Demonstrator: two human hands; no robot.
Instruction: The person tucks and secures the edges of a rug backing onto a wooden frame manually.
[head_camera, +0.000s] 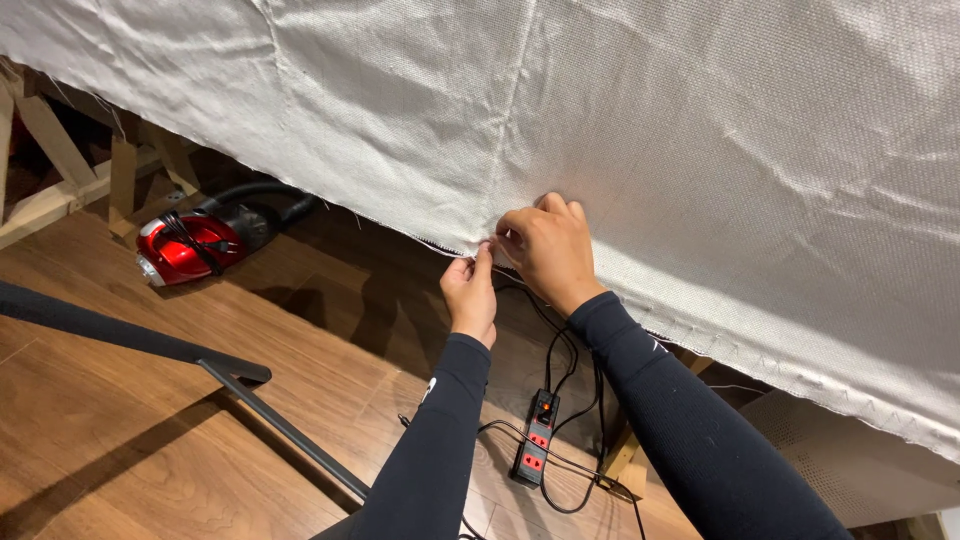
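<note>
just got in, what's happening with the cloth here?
A person in black sleeves works at the lower edge of a big white woven cloth draped over a wooden frame. The left hand pinches the hem from below in a fingertip grip; the right hand is closed on the cloth just above it. On the wooden floor below lie a black power strip with cables and a red vacuum cleaner.

Lighting: bright, warm, even — white fabric near glare at upper right. Soft shadows on wooden floor, lower left. Focus sharp; slight wide-angle stretch at edges.
</note>
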